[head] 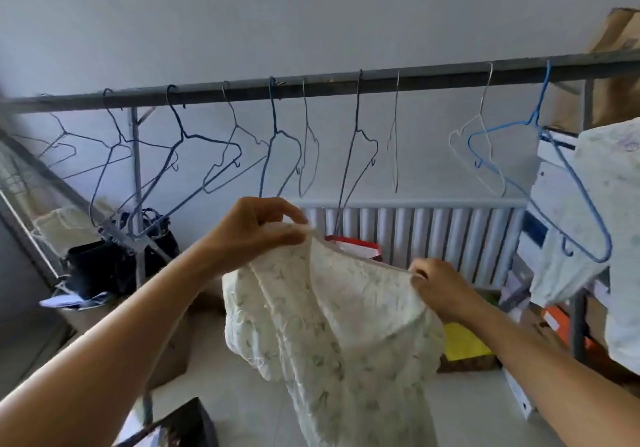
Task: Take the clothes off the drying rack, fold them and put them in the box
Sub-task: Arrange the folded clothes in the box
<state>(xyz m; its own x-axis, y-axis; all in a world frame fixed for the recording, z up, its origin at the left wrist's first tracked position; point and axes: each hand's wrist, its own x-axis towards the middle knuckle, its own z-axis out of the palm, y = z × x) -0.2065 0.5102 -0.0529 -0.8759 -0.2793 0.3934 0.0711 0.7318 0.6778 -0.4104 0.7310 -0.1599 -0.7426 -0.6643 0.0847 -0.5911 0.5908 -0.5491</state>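
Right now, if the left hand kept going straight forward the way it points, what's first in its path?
Probably the dark wire hanger hanging just beyond the left hand, then the radiator; depth is unclear.

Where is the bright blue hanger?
In the head view, the bright blue hanger hangs empty at the right end of the rack bar, beside a white hanger.

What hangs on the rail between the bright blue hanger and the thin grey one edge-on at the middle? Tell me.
In the head view, one white wire hanger hangs on the rail between the bright blue hanger and the thin grey hanger. It is bare, overlapping the blue one.
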